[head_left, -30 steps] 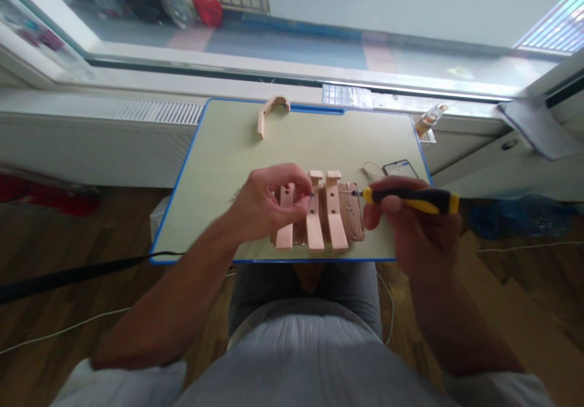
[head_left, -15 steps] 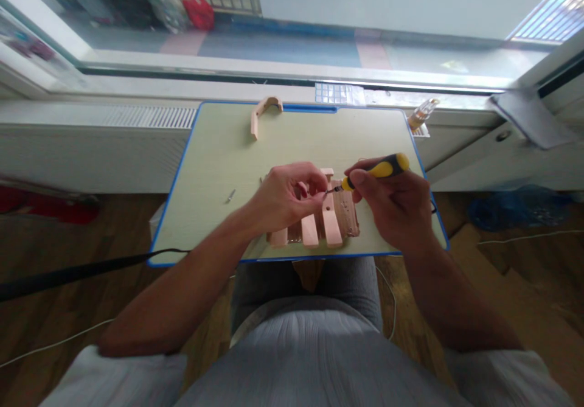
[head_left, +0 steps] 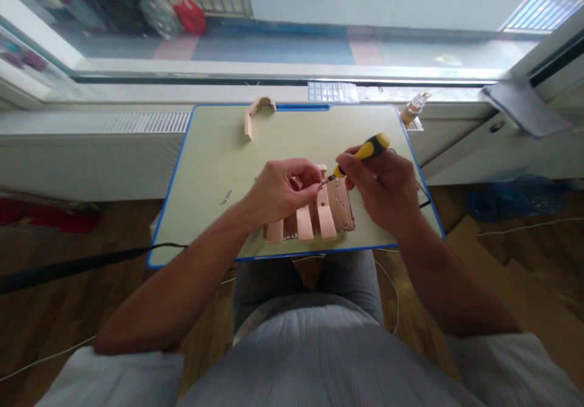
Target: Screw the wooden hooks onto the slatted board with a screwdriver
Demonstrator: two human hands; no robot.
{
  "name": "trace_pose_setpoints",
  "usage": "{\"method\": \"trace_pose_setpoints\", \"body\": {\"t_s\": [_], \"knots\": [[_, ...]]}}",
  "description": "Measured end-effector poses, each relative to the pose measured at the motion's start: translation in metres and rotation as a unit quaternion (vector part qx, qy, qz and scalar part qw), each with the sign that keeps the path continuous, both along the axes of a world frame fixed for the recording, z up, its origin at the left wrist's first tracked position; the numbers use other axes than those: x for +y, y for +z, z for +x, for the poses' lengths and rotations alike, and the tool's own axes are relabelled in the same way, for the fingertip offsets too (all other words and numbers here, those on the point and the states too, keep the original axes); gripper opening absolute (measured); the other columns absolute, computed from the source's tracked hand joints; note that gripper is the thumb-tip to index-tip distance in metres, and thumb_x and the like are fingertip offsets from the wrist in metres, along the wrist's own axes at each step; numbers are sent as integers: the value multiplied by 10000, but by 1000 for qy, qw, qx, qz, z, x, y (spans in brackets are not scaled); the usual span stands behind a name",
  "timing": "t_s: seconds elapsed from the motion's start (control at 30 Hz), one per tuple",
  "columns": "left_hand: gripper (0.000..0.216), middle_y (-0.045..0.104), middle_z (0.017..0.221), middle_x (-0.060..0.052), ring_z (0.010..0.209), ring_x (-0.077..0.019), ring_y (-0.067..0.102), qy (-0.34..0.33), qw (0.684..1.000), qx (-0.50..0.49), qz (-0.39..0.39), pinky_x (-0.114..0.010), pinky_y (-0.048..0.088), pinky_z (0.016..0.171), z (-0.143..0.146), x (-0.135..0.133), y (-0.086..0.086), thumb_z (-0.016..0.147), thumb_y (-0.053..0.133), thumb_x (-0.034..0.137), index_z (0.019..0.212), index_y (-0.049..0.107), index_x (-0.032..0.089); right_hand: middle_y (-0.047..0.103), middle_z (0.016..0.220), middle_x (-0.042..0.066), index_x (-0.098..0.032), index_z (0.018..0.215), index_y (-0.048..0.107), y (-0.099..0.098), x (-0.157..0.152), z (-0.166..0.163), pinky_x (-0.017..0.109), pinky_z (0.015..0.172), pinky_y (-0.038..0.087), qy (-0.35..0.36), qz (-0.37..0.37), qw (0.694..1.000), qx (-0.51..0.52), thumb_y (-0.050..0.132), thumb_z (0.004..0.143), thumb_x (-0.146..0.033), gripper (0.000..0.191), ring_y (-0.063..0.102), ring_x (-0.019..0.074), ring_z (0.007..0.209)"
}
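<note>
A wooden rack (head_left: 319, 218) of pale hook-shaped slats on a brown board lies near the front edge of the small table (head_left: 214, 151). My left hand (head_left: 283, 191) is curled over its left part, fingertips pinched on something small I cannot make out. My right hand (head_left: 381, 188) grips a yellow and black screwdriver (head_left: 365, 150), tilted, its tip down between the two hands over the rack.
A loose curved wooden hook (head_left: 253, 114) lies at the table's back. A small screw (head_left: 226, 196) sits on the left. A little bottle (head_left: 413, 110) and a clear parts tray (head_left: 332, 92) stand on the window ledge. Cables run across the wood floor.
The screwdriver swung from lying level at the right to tilted, its tip brought to my left fingertips. The hands closed together over the rack. The view shifted slightly right.
</note>
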State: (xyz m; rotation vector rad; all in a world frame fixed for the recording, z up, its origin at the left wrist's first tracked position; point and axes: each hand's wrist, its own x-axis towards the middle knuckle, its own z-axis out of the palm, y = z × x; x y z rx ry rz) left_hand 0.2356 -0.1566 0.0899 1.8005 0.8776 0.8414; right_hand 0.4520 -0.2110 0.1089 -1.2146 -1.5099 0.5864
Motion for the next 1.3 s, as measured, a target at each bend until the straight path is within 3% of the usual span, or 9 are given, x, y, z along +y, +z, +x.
{"method": "trace_pose_setpoints", "body": {"t_s": [0.23, 0.6, 0.9, 1.07, 1.3], "knots": [[104, 718, 769, -12, 669, -99, 600, -3, 1000, 2, -1, -230, 501, 602, 2, -1, -2, 850, 787, 252, 871, 777, 151, 739, 710, -14, -220, 994, 823, 0, 0, -2, 331, 646, 519, -29, -10, 999, -10, 761, 1023, -678, 463, 662, 159, 634], [96, 703, 763, -13, 670, -103, 584, -3, 1000, 0, 5, -234, 475, 586, 4, 0, -5, 848, 780, 252, 857, 761, 158, 803, 797, 10, -221, 1035, 817, 4, -5, -1, 330, 694, 569, -8, -4, 999, -38, 764, 1028, -655, 438, 726, 177, 707], [78, 606, 652, 41, 589, -81, 483, 8, 999, 51, 19, -225, 366, 528, 5, -2, -1, 848, 760, 223, 800, 718, 178, 670, 712, -16, -205, 929, 780, 21, 5, 0, 336, 648, 421, 43, 10, 986, -162, 719, 1070, -591, 416, 531, 138, 636], [99, 628, 625, 45, 564, -81, 479, 29, 995, 85, 44, -226, 362, 528, 5, -3, -1, 895, 770, 266, 864, 791, 174, 635, 709, -20, -197, 902, 760, 25, 10, 2, 343, 649, 390, 48, 1, 985, -168, 716, 1066, -481, 331, 500, 129, 645], [163, 676, 598, 30, 516, -89, 476, 42, 983, 161, 72, -241, 328, 501, 6, 3, -5, 911, 767, 300, 845, 858, 182, 580, 694, -25, -226, 836, 679, 21, 23, 0, 349, 680, 333, 75, -17, 976, -204, 725, 1046, -471, 327, 480, 136, 647]]}}
